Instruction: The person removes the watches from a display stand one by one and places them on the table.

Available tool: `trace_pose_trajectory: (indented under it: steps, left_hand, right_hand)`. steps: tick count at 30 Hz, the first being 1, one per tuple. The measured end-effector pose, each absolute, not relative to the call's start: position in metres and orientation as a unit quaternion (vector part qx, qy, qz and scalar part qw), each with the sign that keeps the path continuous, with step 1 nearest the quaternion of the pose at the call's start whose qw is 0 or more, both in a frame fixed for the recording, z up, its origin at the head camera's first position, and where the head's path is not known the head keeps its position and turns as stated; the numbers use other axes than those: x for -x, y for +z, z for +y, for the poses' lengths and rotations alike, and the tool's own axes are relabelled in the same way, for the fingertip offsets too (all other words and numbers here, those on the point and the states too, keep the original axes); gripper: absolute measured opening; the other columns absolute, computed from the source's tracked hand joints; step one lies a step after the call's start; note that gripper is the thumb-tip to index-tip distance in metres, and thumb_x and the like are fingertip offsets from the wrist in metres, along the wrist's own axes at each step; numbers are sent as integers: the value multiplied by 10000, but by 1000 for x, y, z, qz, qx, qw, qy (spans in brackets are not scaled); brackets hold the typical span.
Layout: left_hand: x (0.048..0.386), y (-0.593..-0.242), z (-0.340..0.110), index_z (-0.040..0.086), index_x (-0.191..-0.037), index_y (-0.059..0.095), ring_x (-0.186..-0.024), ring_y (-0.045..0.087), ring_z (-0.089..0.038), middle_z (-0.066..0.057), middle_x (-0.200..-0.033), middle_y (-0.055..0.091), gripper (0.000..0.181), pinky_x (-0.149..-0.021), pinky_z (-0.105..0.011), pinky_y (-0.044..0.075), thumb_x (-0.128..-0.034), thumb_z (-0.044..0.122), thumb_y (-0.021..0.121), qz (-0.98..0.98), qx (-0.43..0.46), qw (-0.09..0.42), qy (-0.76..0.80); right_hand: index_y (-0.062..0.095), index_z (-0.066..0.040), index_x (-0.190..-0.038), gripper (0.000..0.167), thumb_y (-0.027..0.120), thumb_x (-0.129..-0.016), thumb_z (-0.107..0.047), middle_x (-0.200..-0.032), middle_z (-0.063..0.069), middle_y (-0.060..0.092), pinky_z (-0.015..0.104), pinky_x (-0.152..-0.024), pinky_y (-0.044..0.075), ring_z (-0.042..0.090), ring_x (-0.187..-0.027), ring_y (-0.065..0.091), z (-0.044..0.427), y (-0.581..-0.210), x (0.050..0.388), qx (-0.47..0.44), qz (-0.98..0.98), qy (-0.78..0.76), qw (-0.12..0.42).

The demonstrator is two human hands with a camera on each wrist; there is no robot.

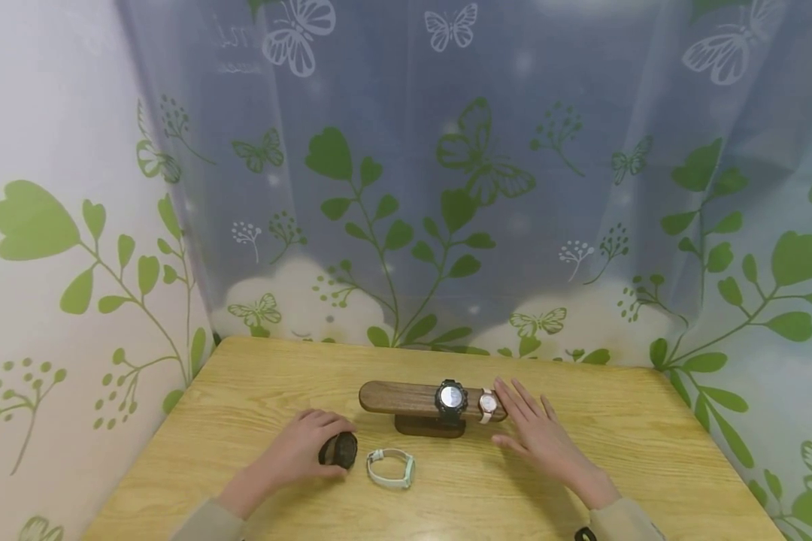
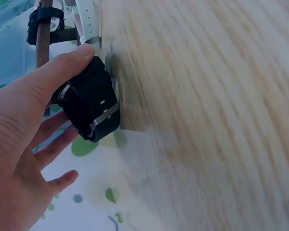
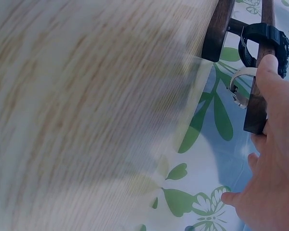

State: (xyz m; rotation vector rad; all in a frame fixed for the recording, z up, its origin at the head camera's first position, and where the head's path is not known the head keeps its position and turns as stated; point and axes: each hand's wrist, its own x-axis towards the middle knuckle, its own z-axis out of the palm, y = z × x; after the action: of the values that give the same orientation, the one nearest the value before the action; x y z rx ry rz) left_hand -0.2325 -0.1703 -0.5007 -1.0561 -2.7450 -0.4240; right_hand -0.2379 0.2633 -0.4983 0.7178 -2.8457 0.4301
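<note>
1. Blue and white cloth (image 1: 413, 75), printed with green leaves and butterflies, hangs behind the scene.
2. Below it we see the bench (image 1: 271, 383), finished in pale yellow wood grain.
3. On the bench is a dark wooden stand (image 1: 399, 397); its raised bar has its long axis running nearly left to right.
4. At the bar's right end we find the right hand (image 1: 537, 436), its grip wide, fingers extended beside the wood and holding no watch. Whether every fingertip touches, we cannot tell.
5. The left hand (image 1: 307, 443) has a narrow grip, thumb and forefinger pinching a watch.
6. That held black watch (image 1: 342, 451) has its strap buckled into a loop. From it, the bar's left end lies just beyond and to the right, so we judge the left hand the nearer one to that end. We cannot tell if the watch touches the bench.
7. The mounted black watch (image 1: 451, 397) wraps the bar right of its middle.
8. A mint-green watch (image 1: 409, 471) lies looped on the bench, between the left hand and us-side of the stand.
9. Smallest, we see a white-strapped watch (image 1: 488, 403) round the bar, beside the right fingers.
</note>
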Motion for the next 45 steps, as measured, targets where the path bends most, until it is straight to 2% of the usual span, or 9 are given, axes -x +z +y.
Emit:
trace_pose_trajectory:
  steps: [8, 19, 27, 33, 36, 40, 45]
  left_hand:
    - [231, -506, -168, 154, -1290, 674, -1171, 625, -284, -37, -1267, 683, 653, -1029, -604, 456, -755, 470, 875, -917, 360, 91, -144]
    - [225, -507, -167, 125, -1395, 604, -1220, 615, -309, -66, -1340, 656, 687, -1050, -673, 415, -820, 417, 840, -916, 360, 51, -173]
    - [224, -508, -168, 113, -1394, 608, -1234, 606, -302, -61, -1358, 648, 683, -1057, -658, 419, -825, 414, 836, -913, 363, 59, -174]
    - [226, -504, -169, 132, -1344, 649, -1199, 628, -251, -23, -1315, 673, 542, -1052, -594, 455, -916, 455, 732, -908, 357, 98, -196]
    - [230, -499, -170, 133, -1299, 677, -1153, 651, -212, 2, -1267, 695, 432, -1017, -530, 505, -950, 385, 715, -898, 355, 140, -219]
    - [238, -494, -170, 147, -1270, 693, -1104, 672, -182, 29, -1226, 712, 358, -965, -477, 549, -934, 256, 752, -884, 354, 196, -235]
    - [248, -488, -168, 135, -1292, 678, -1131, 671, -225, 3, -1263, 700, 375, -1006, -517, 522, -929, 190, 754, -877, 353, 229, -231]
  right_hand:
    - [183, -90, -1630, 882, 675, -964, -393, -1682, 157, 165, 716, -1179, 106, 371, -1543, 138, 264, -499, 238, -239, -956, 145, 86]
    - [184, -85, -1629, 883, 685, -962, -374, -1679, 160, 175, 720, -1175, 107, 398, -1532, 160, 264, -500, 238, -240, -956, 145, 88]
    - [192, -71, -1625, 879, 687, -961, -366, -1676, 166, 181, 730, -1168, 116, 416, -1524, 174, 264, -499, 238, -244, -954, 148, 90]
    - [202, -72, -1623, 878, 697, -956, -354, -1676, 164, 185, 728, -1169, 118, 424, -1519, 183, 263, -499, 238, -244, -954, 148, 93]
    - [196, -81, -1626, 880, 694, -958, -362, -1677, 160, 182, 725, -1171, 120, 417, -1522, 179, 263, -499, 238, -243, -954, 147, 92]
    - [192, -82, -1627, 878, 686, -961, -374, -1677, 159, 180, 728, -1166, 132, 417, -1522, 181, 263, -498, 238, -244, -955, 143, 92]
    - [205, -74, -1623, 874, 684, -960, -383, -1676, 159, 187, 733, -1160, 142, 427, -1514, 194, 264, -498, 238, -246, -954, 142, 96]
